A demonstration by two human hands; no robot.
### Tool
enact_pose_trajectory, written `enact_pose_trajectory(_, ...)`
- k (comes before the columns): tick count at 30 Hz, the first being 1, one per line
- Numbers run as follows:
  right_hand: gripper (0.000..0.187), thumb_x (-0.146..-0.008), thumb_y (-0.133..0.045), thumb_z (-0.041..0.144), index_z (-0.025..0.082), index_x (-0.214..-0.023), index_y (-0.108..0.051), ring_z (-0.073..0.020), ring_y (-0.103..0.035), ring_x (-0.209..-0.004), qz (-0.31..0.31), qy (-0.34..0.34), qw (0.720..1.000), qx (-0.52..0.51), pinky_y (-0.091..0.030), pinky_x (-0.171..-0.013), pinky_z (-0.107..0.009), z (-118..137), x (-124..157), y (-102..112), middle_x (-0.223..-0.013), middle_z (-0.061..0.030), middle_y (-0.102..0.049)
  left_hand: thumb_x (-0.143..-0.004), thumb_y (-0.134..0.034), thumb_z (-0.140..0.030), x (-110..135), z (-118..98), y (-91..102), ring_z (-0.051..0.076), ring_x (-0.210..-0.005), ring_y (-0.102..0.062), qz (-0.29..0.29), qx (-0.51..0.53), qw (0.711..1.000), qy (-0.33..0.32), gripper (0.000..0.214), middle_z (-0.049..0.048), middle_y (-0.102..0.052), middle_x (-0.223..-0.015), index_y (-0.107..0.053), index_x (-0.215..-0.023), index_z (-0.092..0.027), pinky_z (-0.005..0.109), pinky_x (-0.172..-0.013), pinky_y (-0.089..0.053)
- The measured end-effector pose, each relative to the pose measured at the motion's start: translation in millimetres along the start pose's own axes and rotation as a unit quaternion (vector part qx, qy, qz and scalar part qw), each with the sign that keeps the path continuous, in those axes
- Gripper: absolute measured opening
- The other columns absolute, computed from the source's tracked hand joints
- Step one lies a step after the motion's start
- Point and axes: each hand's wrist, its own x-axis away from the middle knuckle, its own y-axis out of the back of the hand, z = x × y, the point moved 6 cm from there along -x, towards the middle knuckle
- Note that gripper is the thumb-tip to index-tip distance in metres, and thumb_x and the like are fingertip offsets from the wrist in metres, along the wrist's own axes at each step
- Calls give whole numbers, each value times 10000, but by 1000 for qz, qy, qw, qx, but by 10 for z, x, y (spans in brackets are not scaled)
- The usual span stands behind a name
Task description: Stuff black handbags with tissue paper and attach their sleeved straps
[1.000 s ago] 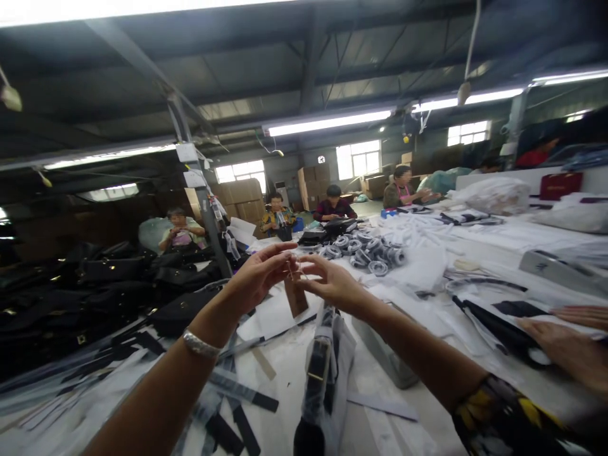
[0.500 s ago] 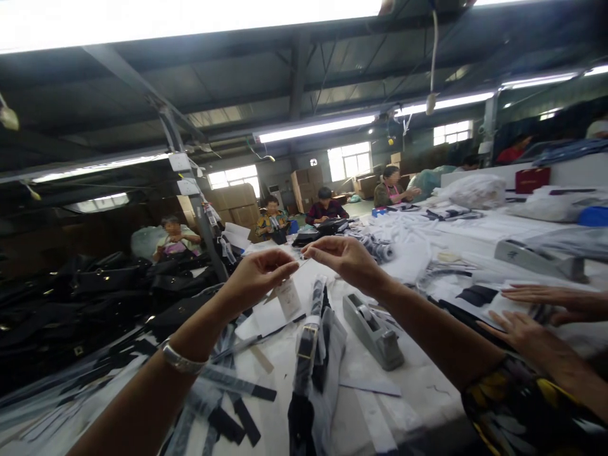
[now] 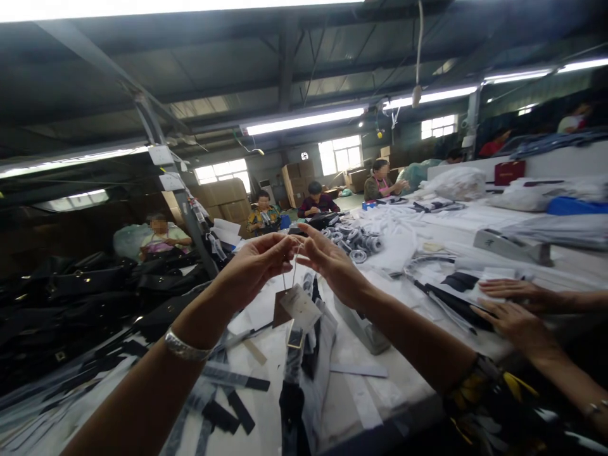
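Observation:
My left hand (image 3: 263,258) pinches a thin looped string (image 3: 295,269) in front of me. From it hang hang tags, a white one (image 3: 301,306) overlapping a brown one (image 3: 281,307). My right hand (image 3: 332,263) meets the left at the top of the loop, its fingers bent around the string; the exact grip is partly hidden. Below the tags, a black strap with a gold buckle (image 3: 294,339), partly wrapped in clear plastic, lies on the white table (image 3: 346,421). A grey tape dispenser (image 3: 373,335) stands partly behind my right wrist.
Plastic-wrapped black straps (image 3: 228,405) lie at the left, beside a heap of black bags (image 3: 90,285). At the right, a co-worker's hands (image 3: 517,310) rest on black and white pieces. Another tape dispenser (image 3: 513,246) and rolled straps (image 3: 356,240) are farther back.
The tags now hang below my hands on the string, turned and overlapping. My hands have come closer together, with the right fingers more spread. The view has shifted slightly right.

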Motion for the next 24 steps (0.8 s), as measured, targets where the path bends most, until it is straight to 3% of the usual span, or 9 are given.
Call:
enact_pose_trajectory(4, 660, -848, -729, 467, 265, -1428, -486, -217, -673, -1079, 70, -62, 995, -29, -507, -975, -369, -155, 332, -139, -1158, -58, -719, -837, -749, -362, 73, 46, -123, 158, -826, -684, -12, -7, 1000, 20, 251, 59, -721, -959, -715, -956, -144, 259, -750, -561)
enact_pose_trajectory(7, 651, -821, -769, 408, 230, -1395, -517, -169, -709, -788, 28, -118, 992, -41, -568, -734, -286, -325, 535, -78, -910, -39, -755, -837, -750, -363, 172, 112, -128, 178, -922, -695, -43, -14, 999, 16, 250, 74, -742, -1030, -726, -968, -151, 258, -815, -554)
enact_pose_trajectory(10, 448, -811, -769, 431, 190, -1176, -672, -114, -657, -612, -44, -155, 983, -88, -537, -571, -213, -482, 745, 68, -791, -18, -733, -843, -740, -385, 339, 266, -90, 175, -934, -698, -49, -2, 998, 39, 236, 62, -753, -1006, -731, -945, -172, 268, -872, -541)
enact_pose_trajectory(13, 325, -814, -757, 462, 151, -907, -737, -69, -594, -495, -90, -198, 973, -77, -447, -446, -144, -619, 1016, 246, -680, -9, -699, -858, -716, -407, 592, 521, -20, 191, -944, -697, -34, -29, 995, 91, 249, 74, -753, -1014, -737, -944, -175, 290, -899, -535)
enact_pose_trajectory(15, 335, -827, -738, 476, 147, -889, -745, -49, -536, -416, -101, -239, 965, -24, -367, -375, -123, -714, 1219, 376, -603, 3, -668, -869, -690, -443, 784, 721, 94, 216, -963, -696, -43, -58, 991, 114, 292, 90, -750, -1030, -738, -969, -173, 324, -912, -532)
enact_pose_trajectory(20, 383, -838, -702, 506, 141, -931, -766, -62, -527, -387, -78, -336, 929, 134, -290, -316, -128, -977, 1600, 560, -572, -5, -658, -839, -668, -554, 1226, 1339, 570, 255, -962, -685, -164, -110, 964, 180, 404, 99, -747, -1010, -724, -999, -188, 336, -806, -532)
enact_pose_trajectory(22, 396, -832, -696, 510, 130, -904, -777, -65, -529, -389, -59, -363, 914, 171, -310, -324, -137, -1078, 1652, 510, -576, -18, -667, -825, -686, -538, 1321, 1567, 621, 250, -934, -675, -141, -145, 956, 212, 393, 93, -743, -1006, -733, -1007, -193, 307, -750, -509)
enact_pose_trajectory(24, 403, -826, -694, 515, 128, -889, -786, -64, -528, -390, -41, -376, 908, 182, -356, -355, -147, -1166, 1646, 399, -579, -24, -676, -831, -694, -486, 1339, 1727, 534, 231, -895, -662, -55, -151, 960, 230, 355, 74, -740, -976, -744, -1046, -208, 287, -739, -486)
